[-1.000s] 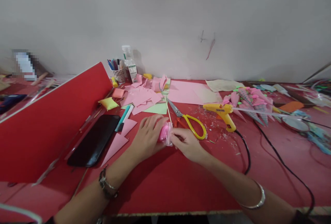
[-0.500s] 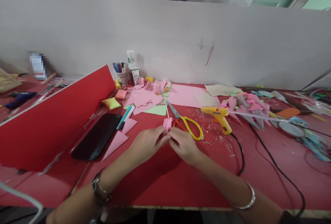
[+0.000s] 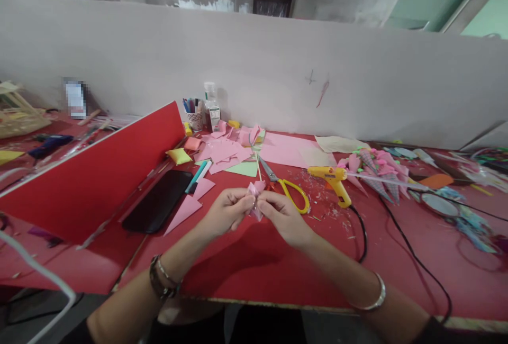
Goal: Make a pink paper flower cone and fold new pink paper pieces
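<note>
Between my two hands, above the red table, is a small folded piece of pink paper (image 3: 254, 210). My left hand (image 3: 228, 210) pinches its left side with thumb and forefinger. From the right, my right hand (image 3: 286, 218) pinches the same pink piece, the fingertips of both hands nearly meeting. Just beyond lie a thin pale stick (image 3: 260, 168) and scissors with yellow handles (image 3: 297, 196), their blades pointing away. A yellow glue gun (image 3: 333, 180) rests to the right of the scissors.
A black phone (image 3: 156, 204) and pink paper triangles (image 3: 183, 214) lie to the left, beside a standing red board (image 3: 99, 174). Pink paper scraps (image 3: 224, 152) are heaped at the back. Pink paper cones (image 3: 381, 172) and the glue gun's black cord (image 3: 364, 238) are at right.
My hands have lifted a little and turned, with thumbs now on the near side of the pink paper. More of the paper shows between them. The camera view has shifted slightly.
</note>
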Tool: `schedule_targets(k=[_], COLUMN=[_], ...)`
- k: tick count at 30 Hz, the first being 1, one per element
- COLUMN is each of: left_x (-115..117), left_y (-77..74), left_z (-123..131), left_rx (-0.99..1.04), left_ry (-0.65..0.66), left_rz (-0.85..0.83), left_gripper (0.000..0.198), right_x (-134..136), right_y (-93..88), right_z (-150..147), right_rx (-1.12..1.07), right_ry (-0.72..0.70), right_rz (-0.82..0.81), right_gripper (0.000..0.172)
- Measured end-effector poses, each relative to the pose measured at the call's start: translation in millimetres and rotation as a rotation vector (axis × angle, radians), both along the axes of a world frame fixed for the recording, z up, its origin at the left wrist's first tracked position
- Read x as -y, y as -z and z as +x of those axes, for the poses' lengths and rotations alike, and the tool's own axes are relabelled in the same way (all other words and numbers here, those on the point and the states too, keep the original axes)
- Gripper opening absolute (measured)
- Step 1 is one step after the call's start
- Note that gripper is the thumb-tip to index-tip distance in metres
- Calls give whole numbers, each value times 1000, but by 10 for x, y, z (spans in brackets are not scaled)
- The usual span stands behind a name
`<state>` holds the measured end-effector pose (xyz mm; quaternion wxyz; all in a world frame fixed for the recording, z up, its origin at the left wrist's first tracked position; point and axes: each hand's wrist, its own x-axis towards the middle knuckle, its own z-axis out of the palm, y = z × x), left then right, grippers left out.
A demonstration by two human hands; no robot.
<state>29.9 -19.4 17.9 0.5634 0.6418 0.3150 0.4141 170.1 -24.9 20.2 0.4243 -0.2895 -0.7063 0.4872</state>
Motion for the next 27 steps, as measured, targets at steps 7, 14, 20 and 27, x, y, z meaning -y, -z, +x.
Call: schedule_targets(k=[7,14,20,27], left_x=[130,196,247,276], left_y=[-65,-250,-262,-209], left_z=[-81,-162,-155,-96], left_rx=[95,-288,-395,-389], left_ry=[-24,-71,-216,-252], left_rz=[10,338,336,256], left_gripper=[37,31,34,36], right_x=[92,135,138,185], right_y=[-123,-301,-278,-235], right_z=[-34,-63,19,76], right_rx=[-51,295,535,754], right_ry=[-20,64,378,488], right_rz=[-88,176,726,1184], right_gripper=[24,10,11,26])
